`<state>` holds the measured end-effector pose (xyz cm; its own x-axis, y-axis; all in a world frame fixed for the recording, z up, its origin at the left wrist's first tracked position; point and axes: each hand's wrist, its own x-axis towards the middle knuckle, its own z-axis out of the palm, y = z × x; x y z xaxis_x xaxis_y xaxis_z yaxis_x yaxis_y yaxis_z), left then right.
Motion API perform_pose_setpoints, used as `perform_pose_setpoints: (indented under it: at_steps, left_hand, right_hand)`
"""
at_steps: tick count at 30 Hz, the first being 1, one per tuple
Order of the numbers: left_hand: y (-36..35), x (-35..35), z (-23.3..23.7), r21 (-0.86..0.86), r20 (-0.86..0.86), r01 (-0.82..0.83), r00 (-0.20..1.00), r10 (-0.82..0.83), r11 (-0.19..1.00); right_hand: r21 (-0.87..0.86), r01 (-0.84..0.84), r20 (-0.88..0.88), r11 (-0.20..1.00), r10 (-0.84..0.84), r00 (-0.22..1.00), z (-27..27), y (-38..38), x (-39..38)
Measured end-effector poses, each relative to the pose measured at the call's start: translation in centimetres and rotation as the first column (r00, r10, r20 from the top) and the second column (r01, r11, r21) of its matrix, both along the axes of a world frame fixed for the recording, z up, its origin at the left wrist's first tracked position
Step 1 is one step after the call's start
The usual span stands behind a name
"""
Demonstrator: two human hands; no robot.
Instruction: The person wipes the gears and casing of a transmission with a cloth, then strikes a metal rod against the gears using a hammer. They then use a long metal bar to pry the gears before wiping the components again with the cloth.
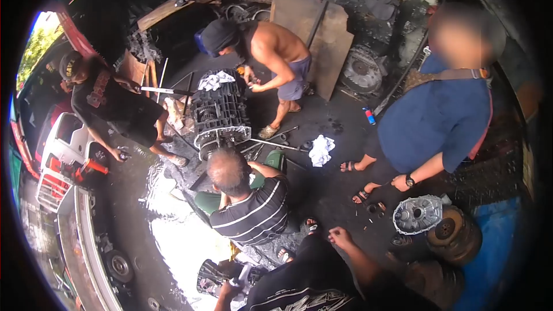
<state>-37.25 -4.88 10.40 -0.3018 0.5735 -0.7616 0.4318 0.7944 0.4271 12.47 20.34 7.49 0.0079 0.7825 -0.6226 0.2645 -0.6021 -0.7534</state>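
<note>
At the bottom, my left hand (230,289) is curled beside a dark ribbed metal part (211,275). A whitish object (242,273) shows at its fingers, too blurred to name. My right hand (341,237) is raised in front of my black shirt (308,285), its fingers curled and pressed together; what they hold, if anything, is too small to make out. Ahead of me a co-worker in a striped shirt (250,219) sits at a large gearbox (222,112) with exposed gears. A white rag (216,80) lies on its top.
A shirtless co-worker (282,52) bends over the gearbox; another in black (109,98) stands left holding a long tool. A person in blue (432,115) stands right, near a bell housing (416,215) and a round rusty part (455,233). Bars and a white rag (321,150) lie on the floor.
</note>
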Motion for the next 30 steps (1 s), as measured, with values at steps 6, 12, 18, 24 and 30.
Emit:
perform_pose_setpoints:
  at_steps: [6,12,18,24,30]
  left_hand:
    - [-7.3,-2.5,0.6,0.064,-0.022,0.046,0.999,-0.044,0.997]
    - [-2.3,-4.6,-1.9,0.024,0.079,0.286,0.955,-0.287,0.958]
    - [9.0,-5.1,-5.5,0.095,0.28,0.448,0.845,-0.455,0.889]
    - [20.6,3.0,4.1,-0.052,0.43,0.495,0.795,-0.428,0.867]
    - [24.9,8.0,4.3,-0.084,0.134,0.795,0.606,-0.784,0.601]
  right_hand:
    - [-0.073,-0.044,0.101,0.996,0.051,0.994,0.5,-0.4,0.2]
    - [0.076,0.142,0.088,0.987,-0.148,0.985,0.2,-3.3,4.4]
    - [0.011,0.285,0.27,0.958,-0.278,0.922,0.0,-14.5,5.6]
    - [-0.234,0.649,0.265,0.724,-0.595,0.759,-3.2,-31.6,5.5]
    - [-0.018,-0.507,0.866,0.862,0.267,0.423,-11.9,-43.9,4.7]
